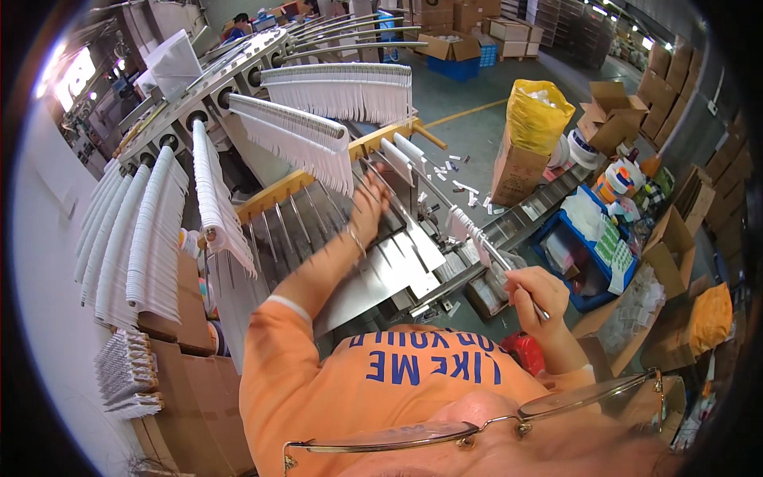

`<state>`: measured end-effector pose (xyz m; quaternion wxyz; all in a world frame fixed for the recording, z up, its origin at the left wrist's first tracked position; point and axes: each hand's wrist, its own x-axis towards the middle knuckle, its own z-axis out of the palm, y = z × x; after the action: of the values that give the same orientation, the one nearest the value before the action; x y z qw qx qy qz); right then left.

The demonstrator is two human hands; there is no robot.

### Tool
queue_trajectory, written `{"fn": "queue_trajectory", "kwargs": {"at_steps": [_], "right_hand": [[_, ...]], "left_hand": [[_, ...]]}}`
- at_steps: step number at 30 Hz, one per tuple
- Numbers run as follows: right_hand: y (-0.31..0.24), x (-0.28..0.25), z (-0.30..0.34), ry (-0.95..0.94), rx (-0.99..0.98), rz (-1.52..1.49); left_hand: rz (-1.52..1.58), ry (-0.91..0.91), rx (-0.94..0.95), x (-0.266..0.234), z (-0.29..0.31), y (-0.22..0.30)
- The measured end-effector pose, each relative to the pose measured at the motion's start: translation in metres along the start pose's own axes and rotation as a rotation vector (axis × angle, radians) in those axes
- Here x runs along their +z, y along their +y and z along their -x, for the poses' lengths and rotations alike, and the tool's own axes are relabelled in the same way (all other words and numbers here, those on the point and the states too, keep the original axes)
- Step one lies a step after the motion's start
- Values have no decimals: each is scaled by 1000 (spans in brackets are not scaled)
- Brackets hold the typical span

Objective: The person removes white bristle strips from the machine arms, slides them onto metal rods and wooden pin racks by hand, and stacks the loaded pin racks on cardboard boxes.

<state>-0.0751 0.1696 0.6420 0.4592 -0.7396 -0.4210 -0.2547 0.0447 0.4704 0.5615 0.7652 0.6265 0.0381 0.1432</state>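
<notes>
My right hand [539, 296] is closed around the near end of a thin metal rod [499, 259]. The rod slants away to the far left, with a few white strip-like pieces [461, 226] hanging along it. Blurred by motion, my left hand [371, 199] is over the metal rack beside the wooden rail [294, 181]; whether its fingers grip anything cannot be made out. Just left of that hand hangs a dense row of white pieces [306, 147] on another rod. Several bare rods [292, 226] lie side by side below the rail.
A machine frame [238, 67] bears several more loaded rods on the left. Ahead stands a carton with a yellow bag [540, 111]; white scraps [465, 189] litter the floor nearby. To the right are a blue crate [584, 294] and open cardboard boxes [616, 111].
</notes>
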Motion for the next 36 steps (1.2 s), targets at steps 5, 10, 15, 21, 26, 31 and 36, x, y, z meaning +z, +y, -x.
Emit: {"fn": "queue_trajectory", "kwargs": {"at_steps": [5, 10, 15, 21, 26, 31, 36], "right_hand": [[9, 13, -20, -16, 33, -5], [26, 27, -14, 61, 104, -113], [25, 0, 16, 108, 48, -113], [26, 1, -3, 123, 167, -165], [47, 14, -17, 115, 333, -431], [52, 12, 25, 636, 601, -534], [77, -30, 76, 857, 522, -695]], "left_hand": [[310, 64, -217, 2, -50, -10], [-36, -95, 54, 33, 13, -10], [-219, -197, 137, 47, 45, 6], [190, -18, -65, 10, -77, -29], [110, 6, 76, 48, -56, -21], [-53, -147, 111, 68, 29, 5], [-216, -388, 235, 62, 49, 24]]}}
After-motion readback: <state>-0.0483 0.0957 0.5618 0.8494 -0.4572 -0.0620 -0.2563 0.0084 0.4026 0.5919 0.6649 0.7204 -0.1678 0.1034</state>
